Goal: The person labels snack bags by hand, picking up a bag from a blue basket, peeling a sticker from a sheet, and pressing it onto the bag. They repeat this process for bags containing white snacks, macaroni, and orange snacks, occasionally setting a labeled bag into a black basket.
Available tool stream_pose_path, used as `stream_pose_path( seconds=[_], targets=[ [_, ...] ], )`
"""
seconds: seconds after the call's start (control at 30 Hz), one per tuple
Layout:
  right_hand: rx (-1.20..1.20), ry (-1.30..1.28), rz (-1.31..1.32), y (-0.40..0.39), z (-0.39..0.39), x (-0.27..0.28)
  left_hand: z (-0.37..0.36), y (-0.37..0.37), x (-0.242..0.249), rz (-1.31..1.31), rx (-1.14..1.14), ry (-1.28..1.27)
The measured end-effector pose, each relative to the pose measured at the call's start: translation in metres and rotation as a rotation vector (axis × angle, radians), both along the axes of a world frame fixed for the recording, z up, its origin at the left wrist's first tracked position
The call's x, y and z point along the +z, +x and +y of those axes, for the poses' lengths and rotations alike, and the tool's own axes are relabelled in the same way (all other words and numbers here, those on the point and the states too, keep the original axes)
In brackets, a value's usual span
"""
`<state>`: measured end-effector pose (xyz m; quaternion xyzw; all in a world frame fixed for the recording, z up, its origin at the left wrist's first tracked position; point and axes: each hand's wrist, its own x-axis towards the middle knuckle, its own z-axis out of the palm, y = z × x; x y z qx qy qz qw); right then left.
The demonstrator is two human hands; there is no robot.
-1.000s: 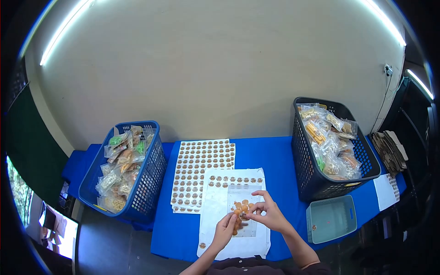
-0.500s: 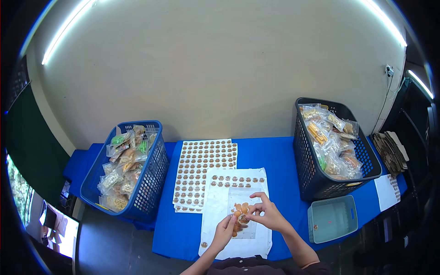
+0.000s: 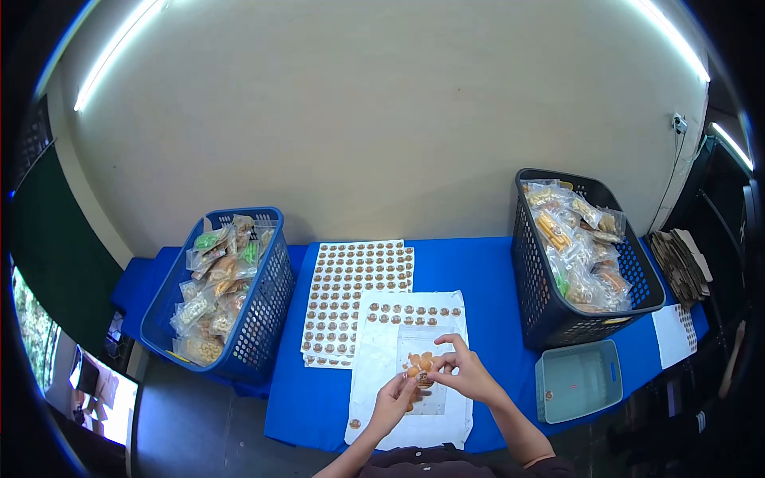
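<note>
- Not much has moved in the last second, honestly. The left hand (image 3: 392, 401) has crept up a touch toward the packet, and the whole view has drifted a hair; the right hand (image 3: 464, 371) sits where it was.
- Reads like a sticker being pressed onto the bag, and the pressing looks nearly done rather than just begun, though that's a guess.
- The clear snack packet (image 3: 422, 369) lies flat on the near sticker sheet (image 3: 374, 350), right at the front edge of the blue table (image 3: 478, 275), between both hands.
- Its long axis runs away from the person, toward the wall; the open-looking empty end points away, with the orange snacks bunched in the middle.
- Left hand: fingertips pinched on the packet's lower left part, near a small round brown sticker (image 3: 423, 378).
- Right hand: thumb and forefinger gripping the packet's right edge, other fingers curled loosely.
- Around them: a fuller sticker sheet (image 3: 351, 295) just to the left, a blue basket (image 3: 259, 319) of packets farther left, a black basket (image 3: 530, 295) of packets on the right, and a small teal tray (image 3: 578, 381) near it.
</note>
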<state>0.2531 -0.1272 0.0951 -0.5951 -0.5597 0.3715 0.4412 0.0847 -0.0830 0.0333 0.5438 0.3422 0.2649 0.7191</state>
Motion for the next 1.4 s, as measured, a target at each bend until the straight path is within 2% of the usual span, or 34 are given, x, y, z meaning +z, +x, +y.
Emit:
stream_pose_path(
  seconds=[0.37,0.57,0.67,0.73,0.8,0.97,1.07,1.1,1.2,1.4],
  targets=[
    [-0.055,-0.035,-0.048,0.004,-0.009,0.004,-0.008,0.009,0.008,-0.026,-0.028,-0.003],
    [-0.129,-0.063,-0.246,0.011,-0.013,0.006,-0.013,0.016,-0.001,0.012,-0.013,-0.003],
    [-0.266,-0.002,-0.183,0.027,-0.015,0.006,-0.014,0.017,-0.005,-0.059,0.020,-0.029],
    [-0.352,0.066,-0.024,0.039,-0.017,-0.005,-0.014,0.019,-0.005,-0.171,0.071,-0.039],
    [-0.405,0.148,0.050,0.044,-0.020,-0.012,-0.016,0.018,0.007,-0.143,0.064,-0.027],
    [-0.187,0.080,0.187,0.022,-0.022,-0.035,-0.018,0.023,0.017,-0.187,0.012,-0.040],
    [-0.114,-0.078,0.323,0.019,-0.025,-0.042,-0.021,0.027,0.026,-0.137,0.016,-0.036],
    [-0.158,0.008,0.369,0.013,-0.025,-0.033,-0.021,0.028,0.026,-0.125,0.025,-0.044],
    [-0.097,-0.072,0.217,0.025,-0.026,-0.041,-0.020,0.027,0.024,-0.110,0.025,-0.041],
    [-0.056,-0.038,0.334,0.026,-0.031,-0.035,-0.021,0.029,0.014,-0.067,0.048,-0.020]
  ],
)
